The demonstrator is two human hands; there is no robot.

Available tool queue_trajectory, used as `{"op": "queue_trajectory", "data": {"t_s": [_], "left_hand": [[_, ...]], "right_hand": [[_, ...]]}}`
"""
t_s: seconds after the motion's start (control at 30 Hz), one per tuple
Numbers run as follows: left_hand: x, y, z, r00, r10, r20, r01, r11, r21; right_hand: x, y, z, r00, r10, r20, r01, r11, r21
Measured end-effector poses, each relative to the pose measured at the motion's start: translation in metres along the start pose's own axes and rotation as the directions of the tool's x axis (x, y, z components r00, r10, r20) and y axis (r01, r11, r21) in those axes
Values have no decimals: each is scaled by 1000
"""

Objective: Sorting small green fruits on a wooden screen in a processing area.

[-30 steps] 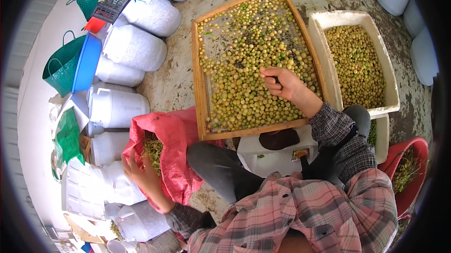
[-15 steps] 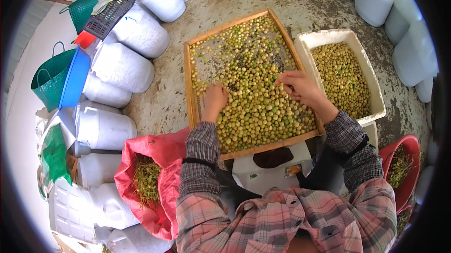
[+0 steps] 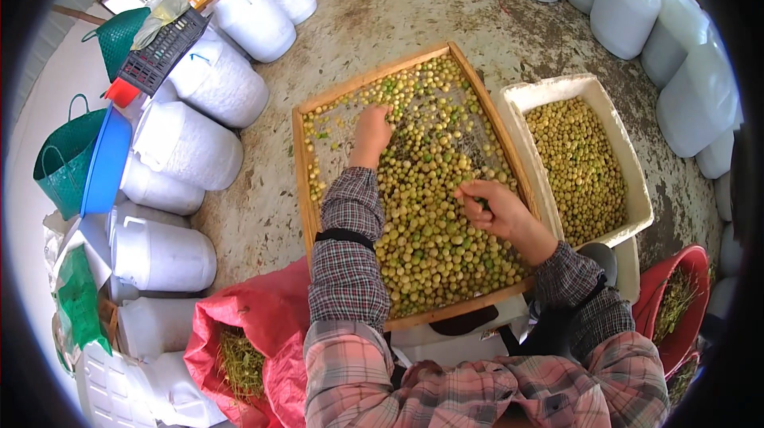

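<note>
Small round yellow-green fruits (image 3: pixel 434 229) lie thickly over a wood-framed mesh tray (image 3: pixel 477 306), heaped in the middle and near part and thinner at the far left, where bare mesh shows. Over that thinner part is my left hand (image 3: pixel 372 135), its fingers drawn together at the fruits; their tips are too small to show what they pinch. Above the heap's right side my right hand (image 3: pixel 497 209) is curled closed, thumb and forefinger together. A bit of green shows among its fingers, mostly hidden.
Right of the tray stands a white foam box (image 3: pixel 641 181) of similar fruits. A red sack (image 3: pixel 274 321) with stems lies at near left, a red bucket (image 3: pixel 692 289) of stems at near right. White barrels (image 3: pixel 187 142) line the left, pale jugs (image 3: pixel 696 102) the right.
My left hand has moved away from me to the far left part of the tray. The right hand has shifted slightly left and nearer, still closed. The view has tilted somewhat.
</note>
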State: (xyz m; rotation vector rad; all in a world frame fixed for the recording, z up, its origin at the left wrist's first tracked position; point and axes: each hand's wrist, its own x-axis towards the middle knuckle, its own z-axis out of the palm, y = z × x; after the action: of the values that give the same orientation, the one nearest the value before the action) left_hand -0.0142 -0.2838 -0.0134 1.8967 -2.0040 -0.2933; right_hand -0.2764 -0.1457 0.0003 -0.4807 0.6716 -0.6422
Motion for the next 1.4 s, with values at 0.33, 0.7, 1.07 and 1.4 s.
{"op": "queue_trajectory", "data": {"t_s": [0.33, 0.7, 1.07, 1.4], "left_hand": [[23, -24, 8, 999, 26, 24, -29, 992, 123], [-104, 96, -19, 954, 210, 212, -42, 798, -602], [-133, 104, -39, 895, 102, 434, 180, 808, -561], [-147, 86, -31, 840, 64, 539, 494, 319, -809]], "right_hand": [[-8, -2, 7, 999, -28, -15, 26, 990, -138], [1, 8, 4, 989, 96, -108, -79, 985, 151], [0, 14, 11, 986, -139, -88, 122, 976, -179], [-2, 13, 11, 951, -300, -76, 265, 916, -301]]}}
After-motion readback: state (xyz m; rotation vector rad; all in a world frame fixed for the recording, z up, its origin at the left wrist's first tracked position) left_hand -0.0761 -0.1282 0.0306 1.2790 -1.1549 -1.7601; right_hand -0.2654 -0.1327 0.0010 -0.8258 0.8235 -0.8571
